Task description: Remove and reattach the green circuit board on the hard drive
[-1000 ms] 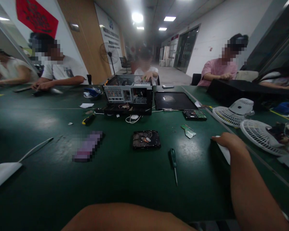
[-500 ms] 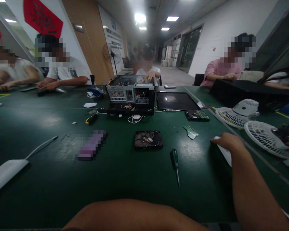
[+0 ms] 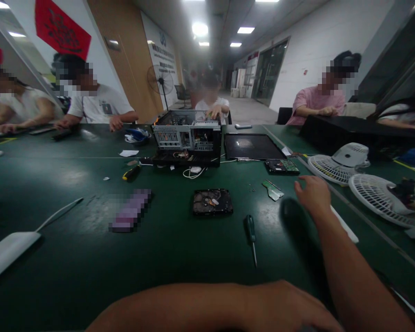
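My right hand [image 3: 314, 196] is raised over the table's right side, thumb and fingers somewhat apart, with nothing visible in it. Behind its wrist lies a long white flat piece [image 3: 345, 225], partly hidden by my forearm. My left forearm crosses the bottom of the view, and my left hand [image 3: 290, 302] is at the lower edge with its fingertips cut off. A green-handled screwdriver [image 3: 251, 228] lies on the table between my hands and a hard drive [image 3: 212, 202] with a dark casing. Near my right hand are a small green-and-silver piece [image 3: 272, 190] and a second drive with a green circuit board [image 3: 282, 167].
An opened computer case [image 3: 186, 138] stands at the back, a person's hand inside it. Beside it lies a black panel [image 3: 254, 146]. White fan grilles [image 3: 380, 198] are at right. A blurred purple object [image 3: 131, 210], a yellow-black screwdriver [image 3: 131, 172] and a white cabled device [image 3: 12, 249] lie left.
My right hand has let go of the white piece, which now lies to its right, and moved slightly up and left. My left hand has come into view at the bottom.
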`<state>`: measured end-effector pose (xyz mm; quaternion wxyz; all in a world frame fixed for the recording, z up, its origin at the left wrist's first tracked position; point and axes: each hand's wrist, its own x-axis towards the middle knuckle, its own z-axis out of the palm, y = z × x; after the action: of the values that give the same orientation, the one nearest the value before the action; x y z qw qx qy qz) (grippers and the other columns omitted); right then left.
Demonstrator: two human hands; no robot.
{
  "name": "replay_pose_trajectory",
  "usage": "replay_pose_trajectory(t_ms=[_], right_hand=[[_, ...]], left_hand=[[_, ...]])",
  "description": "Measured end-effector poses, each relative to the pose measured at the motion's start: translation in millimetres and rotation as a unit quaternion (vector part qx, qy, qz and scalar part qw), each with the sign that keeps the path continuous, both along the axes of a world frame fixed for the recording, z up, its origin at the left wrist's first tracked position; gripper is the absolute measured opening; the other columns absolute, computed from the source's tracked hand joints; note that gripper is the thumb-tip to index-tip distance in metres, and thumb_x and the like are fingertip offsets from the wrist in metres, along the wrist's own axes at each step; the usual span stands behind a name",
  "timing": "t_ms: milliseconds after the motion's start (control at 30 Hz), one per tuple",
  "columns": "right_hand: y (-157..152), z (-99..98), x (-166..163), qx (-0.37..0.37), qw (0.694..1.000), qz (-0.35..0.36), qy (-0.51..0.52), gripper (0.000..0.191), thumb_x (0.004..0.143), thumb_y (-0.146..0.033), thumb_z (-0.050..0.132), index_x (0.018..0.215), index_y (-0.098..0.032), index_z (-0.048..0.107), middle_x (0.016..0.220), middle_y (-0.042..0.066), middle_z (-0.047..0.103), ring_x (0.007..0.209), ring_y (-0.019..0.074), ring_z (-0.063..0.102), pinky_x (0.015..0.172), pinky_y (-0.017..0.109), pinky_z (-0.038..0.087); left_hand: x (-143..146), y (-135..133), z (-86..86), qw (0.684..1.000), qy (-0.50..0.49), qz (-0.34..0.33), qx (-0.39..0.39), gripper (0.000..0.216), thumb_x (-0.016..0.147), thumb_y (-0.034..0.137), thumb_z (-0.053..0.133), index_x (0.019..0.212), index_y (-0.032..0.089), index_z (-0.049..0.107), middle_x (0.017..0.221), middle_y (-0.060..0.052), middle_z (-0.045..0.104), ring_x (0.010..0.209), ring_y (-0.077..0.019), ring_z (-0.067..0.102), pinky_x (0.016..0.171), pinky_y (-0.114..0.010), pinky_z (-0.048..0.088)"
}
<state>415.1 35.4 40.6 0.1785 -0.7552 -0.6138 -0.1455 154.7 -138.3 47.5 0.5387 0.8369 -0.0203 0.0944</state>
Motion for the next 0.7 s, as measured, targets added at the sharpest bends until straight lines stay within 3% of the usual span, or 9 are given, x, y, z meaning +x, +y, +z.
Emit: replay_pose_trajectory(t_ms=[100, 167, 267, 333, 433, 567, 700], right_hand=[[5, -12.4, -49, 0.001, 0.981, 0.186, 0.051, 0.033, 0.098, -0.033, 0.048, 0.111, -0.017, 0.073, 0.11, 0.013, 0.07, 0.096, 0.0239, 0.065, 0.091, 0.034, 0.048], [7, -23.0, -77, -0.039, 0.967, 0.246, 0.047, 0.032, 0.098, -0.033, 0.049, 0.112, -0.018, 0.073, 0.11, 0.012, 0.069, 0.096, 0.0237, 0.064, 0.088, 0.034, 0.049], [10, -35.2, -102, -0.072, 0.962, 0.264, 0.026, 0.034, 0.098, -0.031, 0.049, 0.119, -0.018, 0.072, 0.114, 0.013, 0.067, 0.101, 0.0245, 0.063, 0.09, 0.034, 0.049], [11, -39.8, -106, -0.078, 0.96, 0.267, 0.02, 0.035, 0.098, -0.028, 0.047, 0.121, -0.018, 0.071, 0.115, 0.014, 0.066, 0.103, 0.0241, 0.062, 0.092, 0.034, 0.048], [11, -43.0, -105, -0.083, 0.956, 0.28, 0.01, 0.036, 0.1, -0.026, 0.044, 0.12, -0.018, 0.072, 0.115, 0.013, 0.066, 0.105, 0.024, 0.061, 0.095, 0.035, 0.047], [9, -43.6, -105, -0.088, 0.955, 0.282, -0.006, 0.036, 0.1, -0.027, 0.043, 0.118, -0.018, 0.073, 0.114, 0.014, 0.067, 0.104, 0.0248, 0.06, 0.094, 0.036, 0.047], [7, -40.7, -103, -0.092, 0.955, 0.282, -0.011, 0.037, 0.101, -0.027, 0.041, 0.117, -0.019, 0.073, 0.113, 0.012, 0.067, 0.104, 0.0237, 0.06, 0.094, 0.033, 0.046]], left_hand=[[-53, 31, 7.4, 0.957, -0.076, 0.237, 0.147, 0.032, 0.098, 0.028, 0.053, 0.127, 0.018, 0.063, 0.122, -0.009, 0.069, 0.117, -0.0204, 0.063, 0.106, -0.035, 0.048], [-86, 58, 1.7, 0.886, -0.066, 0.386, 0.246, 0.031, 0.096, 0.026, 0.055, 0.126, 0.021, 0.063, 0.124, -0.01, 0.067, 0.117, -0.0249, 0.06, 0.105, -0.044, 0.047], [-133, 99, -14.7, 0.776, -0.028, 0.533, 0.336, 0.036, 0.093, 0.029, 0.059, 0.128, 0.021, 0.06, 0.128, -0.012, 0.062, 0.122, -0.0292, 0.055, 0.107, -0.051, 0.045], [-158, 120, -25.9, 0.734, 0.002, 0.579, 0.354, 0.043, 0.092, 0.036, 0.062, 0.132, 0.021, 0.057, 0.133, -0.012, 0.057, 0.127, -0.0306, 0.051, 0.11, -0.052, 0.041], [-178, 138, -40.2, 0.705, 0.064, 0.631, 0.318, 0.07, 0.087, 0.057, 0.065, 0.143, 0.02, 0.047, 0.142, -0.015, 0.049, 0.136, -0.0334, 0.042, 0.114, -0.052, 0.037], [-180, 142, -53.2, 0.706, 0.15, 0.638, 0.267, 0.105, 0.073, 0.078, 0.067, 0.153, 0.019, 0.035, 0.149, -0.018, 0.041, 0.14, -0.04, 0.036, 0.115, -0.058, 0.032], [-177, 139, -58.2, 0.717, 0.177, 0.623, 0.258, 0.116, 0.064, 0.084, 0.069, 0.155, 0.021, 0.033, 0.154, -0.018, 0.036, 0.141, -0.0417, 0.034, 0.115, -0.058, 0.032]])
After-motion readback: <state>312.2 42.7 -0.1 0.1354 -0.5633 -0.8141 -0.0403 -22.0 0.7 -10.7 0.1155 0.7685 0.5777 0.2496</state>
